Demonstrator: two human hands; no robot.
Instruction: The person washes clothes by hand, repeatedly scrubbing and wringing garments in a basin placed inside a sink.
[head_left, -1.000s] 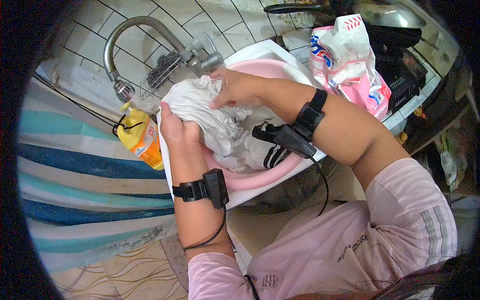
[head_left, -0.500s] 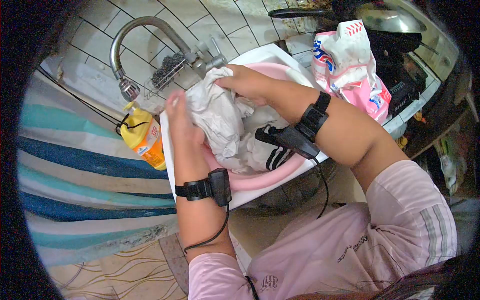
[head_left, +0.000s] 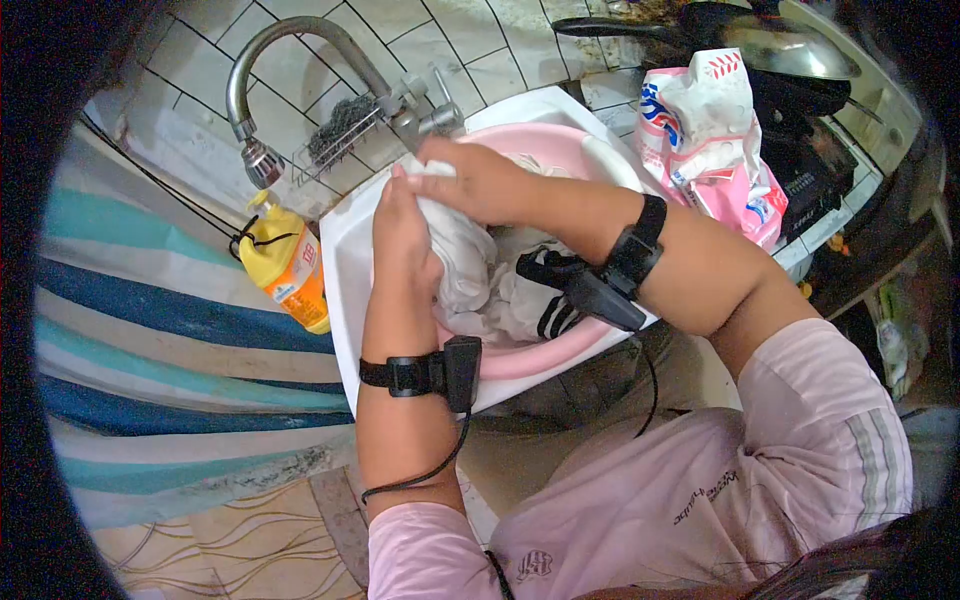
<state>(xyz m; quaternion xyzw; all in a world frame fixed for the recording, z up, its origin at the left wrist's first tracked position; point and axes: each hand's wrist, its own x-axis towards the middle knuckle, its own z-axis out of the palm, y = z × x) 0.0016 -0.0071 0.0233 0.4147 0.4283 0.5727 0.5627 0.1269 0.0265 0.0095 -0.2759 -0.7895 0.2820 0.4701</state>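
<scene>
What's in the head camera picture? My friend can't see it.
A person's left hand and right hand grip bunched white fabric over a pink basin in a white sink. A curved metal faucet, yellow bottle and pink-and-white bag are nearby.

A home kitchen is indicated by the white sink and curved faucet, set by a tiled wall, with cookware seen nearby. A domestic character is also lent by the striped curtain.
</scene>
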